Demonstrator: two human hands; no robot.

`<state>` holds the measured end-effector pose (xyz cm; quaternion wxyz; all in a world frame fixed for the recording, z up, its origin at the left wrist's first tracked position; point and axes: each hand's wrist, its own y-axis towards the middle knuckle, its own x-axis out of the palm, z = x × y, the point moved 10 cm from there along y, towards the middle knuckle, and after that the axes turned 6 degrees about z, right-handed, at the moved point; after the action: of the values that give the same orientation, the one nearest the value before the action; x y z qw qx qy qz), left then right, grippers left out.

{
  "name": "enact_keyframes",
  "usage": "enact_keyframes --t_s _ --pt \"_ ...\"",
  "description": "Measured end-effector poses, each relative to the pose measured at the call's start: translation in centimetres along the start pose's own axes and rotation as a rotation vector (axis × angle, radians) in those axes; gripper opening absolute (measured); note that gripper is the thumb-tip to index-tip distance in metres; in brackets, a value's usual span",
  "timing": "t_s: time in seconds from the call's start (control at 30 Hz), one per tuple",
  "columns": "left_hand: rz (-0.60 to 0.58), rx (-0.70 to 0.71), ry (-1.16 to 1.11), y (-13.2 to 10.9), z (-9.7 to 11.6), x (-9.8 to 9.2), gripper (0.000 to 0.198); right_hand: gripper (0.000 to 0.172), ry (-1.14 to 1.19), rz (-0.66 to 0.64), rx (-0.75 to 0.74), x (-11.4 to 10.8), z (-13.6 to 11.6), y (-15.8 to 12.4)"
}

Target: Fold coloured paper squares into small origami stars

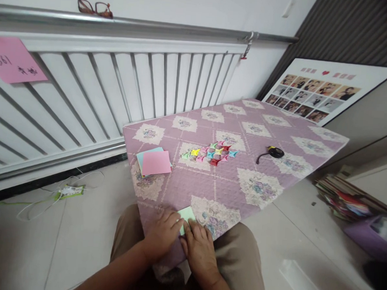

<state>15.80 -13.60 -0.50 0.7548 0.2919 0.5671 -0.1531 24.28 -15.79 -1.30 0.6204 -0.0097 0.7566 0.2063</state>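
A small pale green paper (pixel 187 214) lies on the tabletop near the front corner, looking folded. My left hand (pixel 163 231) has its fingers closed on the paper's left edge. From the right, my right hand (pixel 199 246) presses its fingers together onto the lower right part of the same sheet. Both hands hide some of the paper's edges. Beyond them, a cluster of small folded paper shapes (pixel 218 151) in red, pink, yellow, green and blue sits mid-table. To the left rests a stack of coloured paper (pixel 157 162), a pink sheet on top.
A purple floral cloth (pixel 191 186) covers the table. A black object with a curved cord or handle (pixel 276 152) lies to the right. The white radiator (pixel 171 82) borders the back, with glasses (pixel 95 8) on its pipe. A photo board (pixel 318 91) leans at the far right.
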Motion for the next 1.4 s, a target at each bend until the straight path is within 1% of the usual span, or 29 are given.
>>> enact_keyframes --t_s 0.1,0.17,0.23,0.33,0.43,0.5,0.67,0.87,1.0,1.13,1.27,1.4 --pt "-0.001 -0.060 -0.047 -0.9 0.8 1.3 0.032 0.038 0.041 0.029 -0.014 -0.1 0.0 -0.3" --pt "-0.016 -0.083 -0.058 -1.3 0.9 1.6 0.037 0.036 0.100 0.065 -0.020 -0.4 0.3 -0.5" --pt "-0.038 -0.066 -0.072 -1.5 1.0 1.6 0.042 0.032 0.187 0.098 -0.007 -0.7 1.1 -0.3" --pt "-0.068 -0.042 -0.088 -1.4 1.0 1.1 0.043 0.027 0.276 0.125 0.048 -1.0 2.8 0.8" --pt "-0.072 -0.050 -0.094 -1.3 0.8 0.9 0.043 0.029 0.252 0.155 0.134 -1.0 4.5 2.4" --pt "-0.074 -0.053 -0.100 -1.3 0.8 0.9 0.043 0.030 0.229 0.167 0.197 -0.9 5.2 3.2" --pt "-0.052 -0.049 -0.113 -1.3 0.9 0.7 0.041 0.024 0.219 0.170 0.298 -0.3 5.6 3.7" --pt "-0.035 -0.045 -0.121 -1.2 0.9 0.5 0.042 0.017 0.239 0.191 0.353 -0.2 6.2 3.7" --pt "-0.018 -0.046 -0.120 -1.2 0.9 0.4 0.040 0.015 0.237 0.209 0.363 -0.3 6.4 4.1" --pt "-0.013 -0.045 -0.112 -1.2 0.9 0.3 0.041 0.019 0.237 0.219 0.349 -0.7 6.0 4.3" --pt "-0.020 -0.039 -0.113 -1.2 1.0 0.2 0.041 0.020 0.261 0.203 0.293 -1.2 5.3 4.1" --pt "-0.034 -0.038 -0.112 -1.2 0.9 0.3 0.041 0.018 0.292 0.156 0.224 -1.1 4.8 3.9"
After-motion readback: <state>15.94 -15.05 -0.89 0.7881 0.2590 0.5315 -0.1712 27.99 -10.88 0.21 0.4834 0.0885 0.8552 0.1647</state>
